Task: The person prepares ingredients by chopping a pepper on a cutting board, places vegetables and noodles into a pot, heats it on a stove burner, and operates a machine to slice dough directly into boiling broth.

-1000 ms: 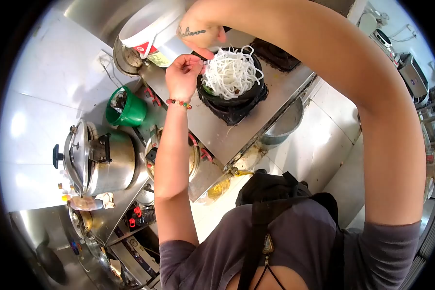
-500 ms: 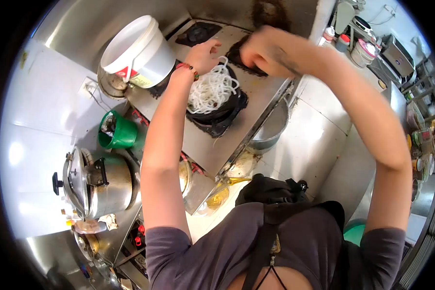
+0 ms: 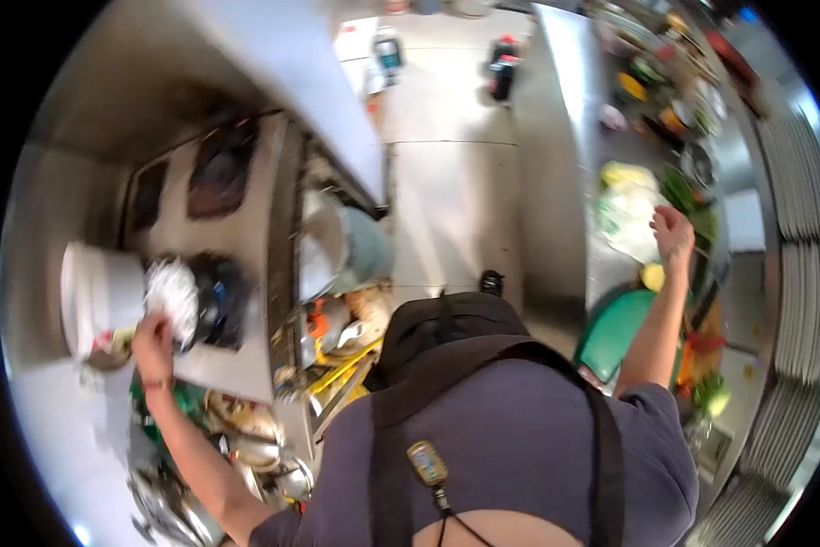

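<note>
My left hand (image 3: 153, 342) is at the near edge of a heap of thick white noodles (image 3: 171, 296) on the stove. Its fingers are bent and blurred, and whether they pinch any noodles is unclear. A black, shiny holder (image 3: 220, 296) lies under and beside the noodles. A white bucket (image 3: 100, 296) stands just left of them. Out to the right, my right hand (image 3: 674, 235) hangs over the steel counter with its fingers loosely bent and nothing visible in them. Nearest to it is a pale, crumpled plastic bag (image 3: 631, 214); contact cannot be made out.
A green round board (image 3: 611, 333) lies on the right-hand counter (image 3: 556, 118), near leafy vegetables (image 3: 679, 187). Stacked plates (image 3: 802, 301) line the far right. A large grey pot (image 3: 360, 246) stands on the floor beside the stove (image 3: 259, 182). Dark bottles (image 3: 503, 68) stand farther along the aisle.
My view has turned toward the right. My right hand has swung from above the stove out to the right-hand counter. My left hand has stayed beside the noodles.
</note>
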The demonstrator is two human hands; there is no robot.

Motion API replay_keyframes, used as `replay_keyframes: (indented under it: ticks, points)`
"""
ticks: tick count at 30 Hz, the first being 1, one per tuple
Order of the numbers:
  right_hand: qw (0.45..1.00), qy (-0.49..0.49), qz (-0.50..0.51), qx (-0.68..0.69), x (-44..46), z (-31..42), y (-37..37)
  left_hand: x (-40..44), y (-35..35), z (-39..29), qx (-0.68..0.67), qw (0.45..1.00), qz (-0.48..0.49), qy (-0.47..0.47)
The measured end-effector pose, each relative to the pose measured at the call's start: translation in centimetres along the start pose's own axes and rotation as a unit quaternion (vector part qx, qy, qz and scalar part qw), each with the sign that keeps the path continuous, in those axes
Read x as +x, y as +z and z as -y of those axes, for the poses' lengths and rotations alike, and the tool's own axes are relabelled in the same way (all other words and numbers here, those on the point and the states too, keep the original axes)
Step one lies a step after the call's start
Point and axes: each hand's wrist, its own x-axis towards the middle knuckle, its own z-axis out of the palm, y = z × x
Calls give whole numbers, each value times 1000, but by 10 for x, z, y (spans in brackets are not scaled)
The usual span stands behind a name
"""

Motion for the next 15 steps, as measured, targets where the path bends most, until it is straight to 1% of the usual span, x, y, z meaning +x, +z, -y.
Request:
replay_keyframes:
  ticks: [1, 2, 3, 4, 5, 6, 7, 8, 9, 10, 11, 12, 13, 15]
  points:
    - [992, -27, -39, -113, 17, -30, -13, -3, -3, -7, 79, 996, 4, 47]
    - [982, -63, -73, -165, 24, -40, -23, -6, -3, -19, 106, 994, -11, 31]
    - [987, -41, -76, -137, 28, -38, -29, -9, -4, -29, 138, 990, -28, 12]
    - [989, -60, -55, -124, 37, -47, -32, -16, -6, -37, 84, 994, -68, 24]
    - [993, -41, 4, -113, 51, -57, -26, -20, -8, -50, 30, 993, -110, 30]
    - [988, -69, 41, -135, 61, -67, -19, -24, -10, -64, 30, 993, -108, 35]
    - [990, -75, 32, -117, 68, -69, -4, -33, -15, -88, 16, 991, -130, 10]
    - [995, -63, 37, -67, 91, -100, 18, -41, -15, -110, 2, 988, -153, -15]
    - [982, -100, 65, -143, 95, -100, 29, -46, -13, -125, 5, 988, -154, -16]
    - [970, -70, 97, -212, 105, -123, 51, -52, -11, -135, 12, 989, -145, -14]
    - [953, -38, 190, -233, 109, -148, 68, -56, -10, -145, 22, 991, -133, -10]
    - [935, 101, 296, -165, 105, -162, 71, -60, -8, -152, 84, 988, -122, 41]
    - [909, 120, 349, -195, 93, -169, 68, -65, -4, -167, 82, 987, -129, 50]
    - [842, 144, 455, -252, 66, -174, 59, -78, 1, -184, 83, 989, -119, 31]
